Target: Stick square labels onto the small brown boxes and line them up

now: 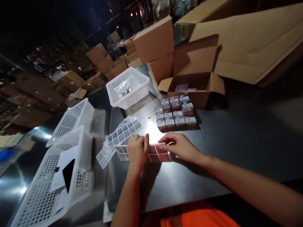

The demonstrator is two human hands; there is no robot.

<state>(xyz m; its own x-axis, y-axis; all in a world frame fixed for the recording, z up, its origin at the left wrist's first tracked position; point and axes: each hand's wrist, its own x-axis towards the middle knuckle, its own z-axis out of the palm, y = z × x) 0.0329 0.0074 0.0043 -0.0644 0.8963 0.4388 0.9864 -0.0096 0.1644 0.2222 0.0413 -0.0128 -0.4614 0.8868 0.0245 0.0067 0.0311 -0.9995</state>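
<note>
My left hand (138, 148) and my right hand (180, 145) both rest on a row of small reddish boxes (158, 154) lying on the dark metal table (236, 142). The left hand's fingers curl over the row's left part, and the right hand's fingertips press its top right end. Sheets of barcode labels (123, 132) lie fanned out just left of my left hand. Behind the hands stands a block of several small labelled boxes (176, 113), stacked in rows.
An open cardboard carton (196, 75) sits behind the stacked boxes, with larger cartons (248, 41) beyond. A white perforated basket (129, 88) stands at the back centre. Two more white baskets (54, 176) lie at the left, one holding papers and a dark object.
</note>
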